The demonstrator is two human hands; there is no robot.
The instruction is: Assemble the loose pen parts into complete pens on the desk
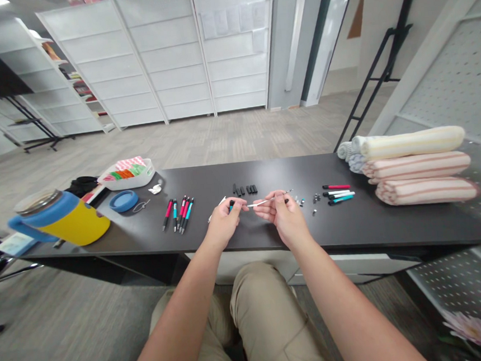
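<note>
I see the right hand (284, 215) pinching a thin white rod (261, 203) over the dark, smooth-topped table (354, 224); the left hand's (224, 220) fingers close around a small dark piece (231, 205) near the rod's tip.

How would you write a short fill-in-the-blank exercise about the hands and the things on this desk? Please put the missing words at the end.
1. From the wearer's view, the yellow-bodied mug is on the ____ side of the desk.
2. A thin rod spans the gap between the left hand and the ____ hand.
3. The short tubes beyond the hands are ____ in colour.
4. The round lid is ____ in colour.

Missing words: left; right; black; blue.
</note>
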